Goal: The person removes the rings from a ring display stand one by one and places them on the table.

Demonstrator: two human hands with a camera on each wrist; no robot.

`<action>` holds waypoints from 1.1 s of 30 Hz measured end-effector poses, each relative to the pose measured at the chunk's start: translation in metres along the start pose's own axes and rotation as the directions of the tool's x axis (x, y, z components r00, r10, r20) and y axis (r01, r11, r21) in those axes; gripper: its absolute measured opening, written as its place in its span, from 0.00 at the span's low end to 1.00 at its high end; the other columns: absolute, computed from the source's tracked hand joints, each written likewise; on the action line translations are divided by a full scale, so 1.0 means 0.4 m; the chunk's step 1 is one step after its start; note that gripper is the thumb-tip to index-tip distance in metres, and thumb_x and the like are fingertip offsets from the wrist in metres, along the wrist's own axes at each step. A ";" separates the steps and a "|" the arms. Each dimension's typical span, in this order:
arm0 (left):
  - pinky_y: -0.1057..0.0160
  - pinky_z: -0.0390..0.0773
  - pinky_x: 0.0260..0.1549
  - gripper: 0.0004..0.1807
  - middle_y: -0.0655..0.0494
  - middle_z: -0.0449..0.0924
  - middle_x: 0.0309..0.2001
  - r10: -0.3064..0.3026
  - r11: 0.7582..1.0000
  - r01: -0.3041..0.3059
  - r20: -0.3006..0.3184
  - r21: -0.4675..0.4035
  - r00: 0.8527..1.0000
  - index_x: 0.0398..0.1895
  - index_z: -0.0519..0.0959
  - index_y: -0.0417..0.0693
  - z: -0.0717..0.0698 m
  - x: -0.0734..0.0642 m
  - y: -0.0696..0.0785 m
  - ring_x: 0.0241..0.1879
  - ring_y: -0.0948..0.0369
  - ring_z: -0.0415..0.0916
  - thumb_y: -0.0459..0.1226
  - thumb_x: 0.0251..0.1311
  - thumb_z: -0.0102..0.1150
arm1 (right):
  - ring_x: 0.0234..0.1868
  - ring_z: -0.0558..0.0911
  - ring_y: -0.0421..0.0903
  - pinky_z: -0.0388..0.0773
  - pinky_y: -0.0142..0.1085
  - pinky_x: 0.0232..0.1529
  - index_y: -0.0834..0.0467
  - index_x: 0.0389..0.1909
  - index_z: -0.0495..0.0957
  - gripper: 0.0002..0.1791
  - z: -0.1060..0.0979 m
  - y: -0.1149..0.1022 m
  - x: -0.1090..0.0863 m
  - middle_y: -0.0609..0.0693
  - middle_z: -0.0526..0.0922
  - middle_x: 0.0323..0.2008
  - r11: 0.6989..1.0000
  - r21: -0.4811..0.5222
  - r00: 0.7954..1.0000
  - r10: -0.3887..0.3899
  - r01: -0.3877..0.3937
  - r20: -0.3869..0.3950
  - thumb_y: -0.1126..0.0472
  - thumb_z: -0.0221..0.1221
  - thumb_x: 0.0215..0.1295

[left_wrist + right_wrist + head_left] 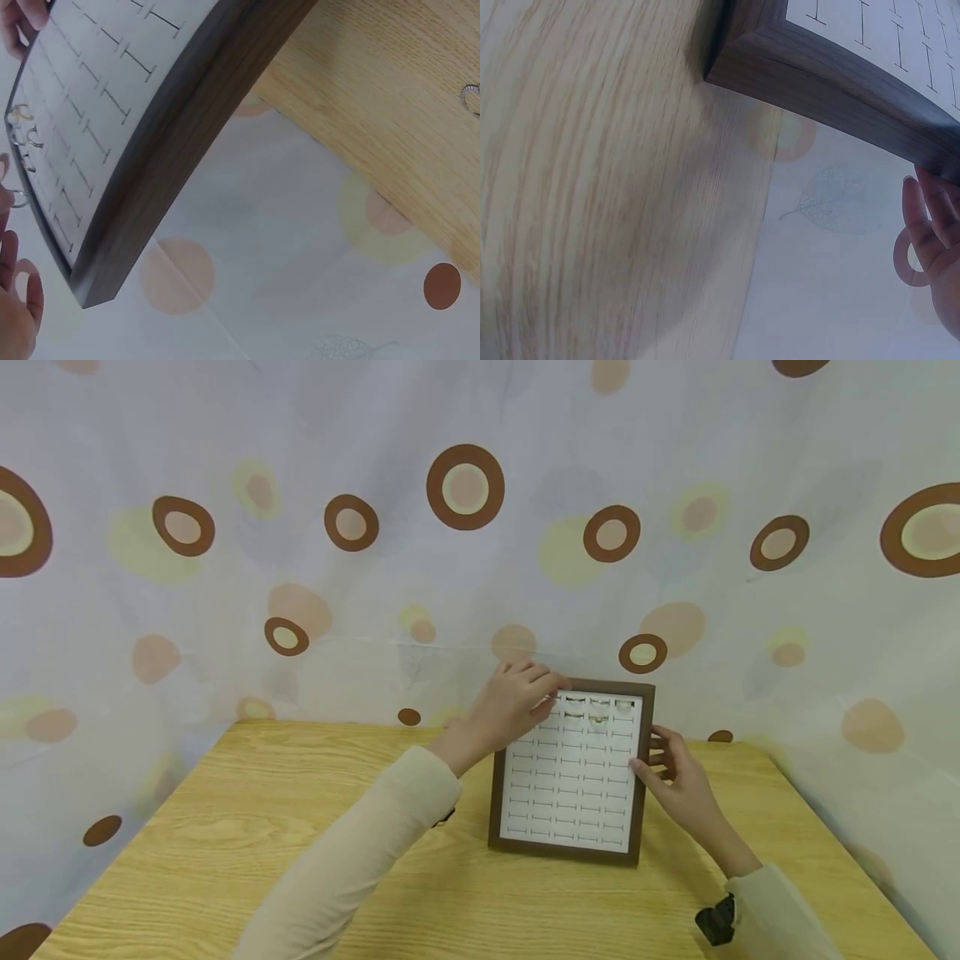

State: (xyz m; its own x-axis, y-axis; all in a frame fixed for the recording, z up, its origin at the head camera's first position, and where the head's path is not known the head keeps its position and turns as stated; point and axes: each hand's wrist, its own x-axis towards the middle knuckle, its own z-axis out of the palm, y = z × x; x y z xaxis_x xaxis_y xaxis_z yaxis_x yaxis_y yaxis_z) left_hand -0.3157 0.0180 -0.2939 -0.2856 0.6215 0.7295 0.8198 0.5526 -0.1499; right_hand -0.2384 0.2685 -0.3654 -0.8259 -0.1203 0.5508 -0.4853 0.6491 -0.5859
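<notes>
A ring display board (570, 777) with a brown wooden frame and a white slotted face leans upright on the table. Several rings (598, 719) sit in its two top rows. At the upper left corner my left hand (517, 697) pinches a silver ring (19, 199) at the top row; its fingertips hide part of that row in the head view. My right hand (678, 781) grips the right side of the frame, thumb on the front and fingers behind. Only its fingers (934, 217) show beneath the dark frame edge in the right wrist view.
On the wooden table (225, 843), another silver ring (471, 97) lies left of the board, seen in the left wrist view. A patterned cloth (465, 577) hangs behind the table. Black wrist gear (716, 920) is on the right sleeve.
</notes>
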 end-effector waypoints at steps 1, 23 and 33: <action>0.65 0.67 0.36 0.11 0.62 0.81 0.38 0.001 1.000 -0.001 -0.002 -0.005 1.000 0.42 0.79 0.54 -0.003 0.000 0.002 0.38 0.62 0.71 0.34 0.55 0.58 | 0.38 0.72 0.27 0.72 0.23 0.34 0.70 0.61 0.57 0.30 0.000 0.001 -0.001 0.63 0.74 0.46 1.000 -0.001 1.000 0.000 0.000 0.000 0.69 0.56 0.59; 0.58 0.69 0.45 0.12 0.63 0.80 0.33 -0.117 0.986 0.126 0.081 -0.113 0.990 0.40 0.78 0.50 -0.106 -0.150 -0.052 0.39 0.62 0.71 0.32 0.51 0.62 | 0.38 0.73 0.28 0.72 0.24 0.34 0.70 0.61 0.57 0.29 -0.002 -0.002 -0.003 0.63 0.74 0.47 1.000 -0.008 1.000 -0.003 0.003 -0.006 0.69 0.56 0.59; 0.57 0.71 0.44 0.15 0.63 0.80 0.38 -0.199 0.972 0.220 0.213 -0.080 0.957 0.41 0.76 0.53 -0.109 -0.303 -0.102 0.39 0.61 0.72 0.32 0.49 0.64 | 0.38 0.73 0.28 0.73 0.25 0.34 0.70 0.61 0.57 0.29 -0.003 -0.001 -0.002 0.63 0.74 0.47 1.000 -0.014 1.000 0.004 -0.004 -0.001 0.69 0.56 0.60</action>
State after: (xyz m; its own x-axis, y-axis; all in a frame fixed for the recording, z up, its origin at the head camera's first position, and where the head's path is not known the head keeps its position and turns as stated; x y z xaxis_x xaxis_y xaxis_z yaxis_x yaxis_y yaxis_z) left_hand -0.2929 -0.1042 -0.3473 -0.5420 0.6030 0.5854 0.7739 0.6297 0.0679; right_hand -0.2372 0.2692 -0.3650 -0.8275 -0.1170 0.5492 -0.4780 0.6600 -0.5796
